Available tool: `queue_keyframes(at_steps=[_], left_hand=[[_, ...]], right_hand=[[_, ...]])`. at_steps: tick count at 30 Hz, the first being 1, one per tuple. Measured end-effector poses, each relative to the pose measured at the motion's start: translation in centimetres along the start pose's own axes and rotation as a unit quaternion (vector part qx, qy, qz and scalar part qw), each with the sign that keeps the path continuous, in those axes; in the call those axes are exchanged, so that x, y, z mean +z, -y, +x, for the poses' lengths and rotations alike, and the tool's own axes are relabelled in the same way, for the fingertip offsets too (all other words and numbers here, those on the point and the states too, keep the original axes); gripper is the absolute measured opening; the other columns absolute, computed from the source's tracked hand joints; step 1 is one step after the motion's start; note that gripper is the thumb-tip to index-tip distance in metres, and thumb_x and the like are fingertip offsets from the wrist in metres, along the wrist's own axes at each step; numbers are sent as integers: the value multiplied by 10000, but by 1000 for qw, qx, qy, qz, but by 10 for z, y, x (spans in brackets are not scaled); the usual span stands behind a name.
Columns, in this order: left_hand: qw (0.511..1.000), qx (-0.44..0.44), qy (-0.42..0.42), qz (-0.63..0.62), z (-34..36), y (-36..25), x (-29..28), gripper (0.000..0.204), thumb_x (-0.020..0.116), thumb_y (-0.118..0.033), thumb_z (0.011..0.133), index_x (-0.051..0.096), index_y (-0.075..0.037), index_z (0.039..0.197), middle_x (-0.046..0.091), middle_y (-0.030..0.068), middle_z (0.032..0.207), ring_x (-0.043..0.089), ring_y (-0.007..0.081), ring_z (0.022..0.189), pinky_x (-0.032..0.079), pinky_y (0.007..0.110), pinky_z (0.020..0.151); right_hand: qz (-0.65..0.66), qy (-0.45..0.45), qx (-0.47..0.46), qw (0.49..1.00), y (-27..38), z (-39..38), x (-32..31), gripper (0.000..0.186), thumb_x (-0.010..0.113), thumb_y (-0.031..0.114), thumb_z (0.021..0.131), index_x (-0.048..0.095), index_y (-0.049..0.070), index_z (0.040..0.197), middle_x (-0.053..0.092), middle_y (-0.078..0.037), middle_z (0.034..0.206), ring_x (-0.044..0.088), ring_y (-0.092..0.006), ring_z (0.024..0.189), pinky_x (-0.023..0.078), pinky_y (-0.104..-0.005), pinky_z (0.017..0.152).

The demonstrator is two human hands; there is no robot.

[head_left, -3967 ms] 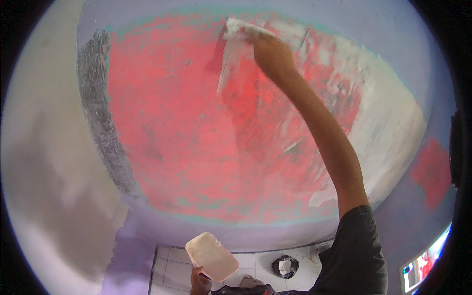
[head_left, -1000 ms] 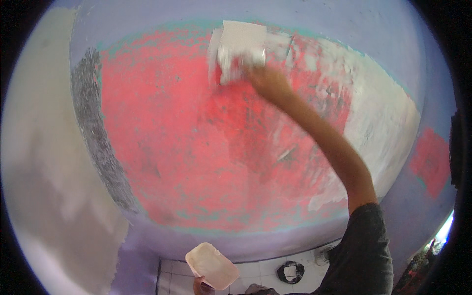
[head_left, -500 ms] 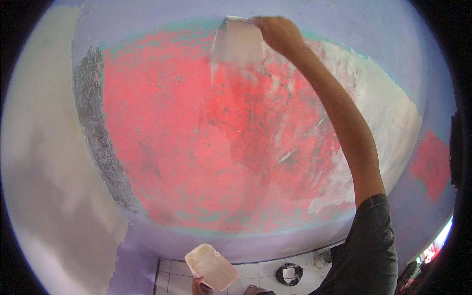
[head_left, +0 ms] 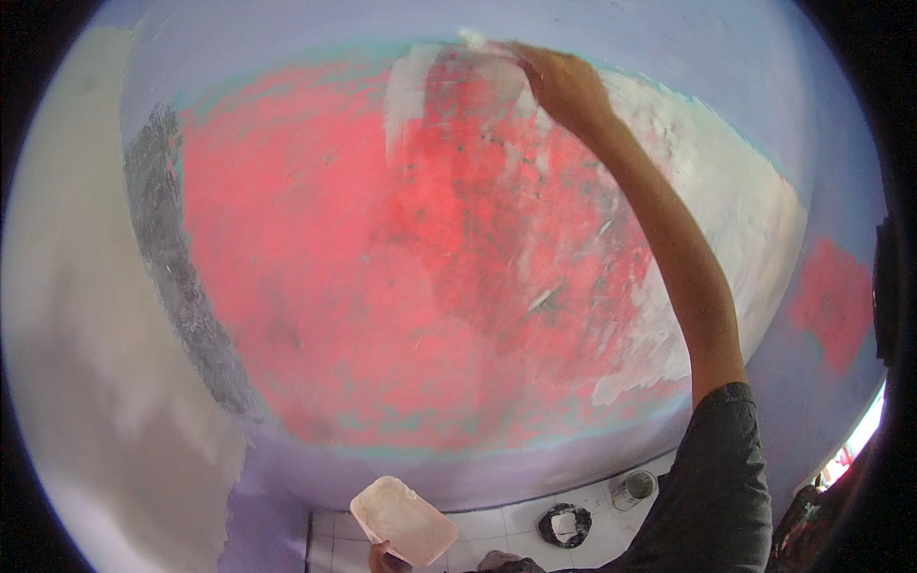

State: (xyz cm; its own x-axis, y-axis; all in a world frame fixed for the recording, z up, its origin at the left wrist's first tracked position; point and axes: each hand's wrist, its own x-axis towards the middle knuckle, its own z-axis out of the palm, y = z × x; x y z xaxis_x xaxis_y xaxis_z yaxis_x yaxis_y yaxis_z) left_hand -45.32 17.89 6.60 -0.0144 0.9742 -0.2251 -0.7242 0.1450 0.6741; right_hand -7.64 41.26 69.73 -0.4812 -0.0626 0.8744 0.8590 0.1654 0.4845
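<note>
My right hand [head_left: 569,91] reaches up to the top of the patch on the wall. Its closed fingers grip a thin, flat putty knife [head_left: 499,48], seen nearly edge-on, with white paste along its tip. Just left of the blade, a fresh whitish streak [head_left: 406,91] covers part of the red patch [head_left: 315,229]. Low in the view, my left hand [head_left: 388,560] holds a pale pink rectangular plastic tub [head_left: 403,520] by its near side. Whitish residue coats the tub's inside. Most of the left hand is cut off or behind the tub.
Lilac paint [head_left: 287,33] surrounds the patch, and dried pale filler [head_left: 735,181] covers its right part. A grey strip [head_left: 172,258] runs down the left. On the tiled floor [head_left: 487,525] stand a black-rimmed container [head_left: 565,525] with white contents and a metal can [head_left: 631,490].
The putty knife has shifted slightly right and tilted, its blade now edge-on with white paste at the tip. Red wall shows where the blade was. The view has swung slightly.
</note>
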Motion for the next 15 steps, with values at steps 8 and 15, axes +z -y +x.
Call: queue_keyframes(at_steps=[8,15], left_hand=[[984,80,-19,160,24,58,-107,513,661,-11,841,446,-38,1305,542,177,1164,581,272,1027,521,368,834],[983,106,33,143,10,24,-38,438,603,-120,916,436,-19,1308,516,206,1173,569,307,1015,522,409,838]], right_hand=[[142,283,-44,947,123,-210,23,415,494,96,887,536,104,1300,639,-179,1146,632,-323,1048,505,-460,921],[-42,109,44,992,17,-26,-1,303,459,140,931,633,140,1178,666,-176,870,644,-385,768,517,-487,664]])
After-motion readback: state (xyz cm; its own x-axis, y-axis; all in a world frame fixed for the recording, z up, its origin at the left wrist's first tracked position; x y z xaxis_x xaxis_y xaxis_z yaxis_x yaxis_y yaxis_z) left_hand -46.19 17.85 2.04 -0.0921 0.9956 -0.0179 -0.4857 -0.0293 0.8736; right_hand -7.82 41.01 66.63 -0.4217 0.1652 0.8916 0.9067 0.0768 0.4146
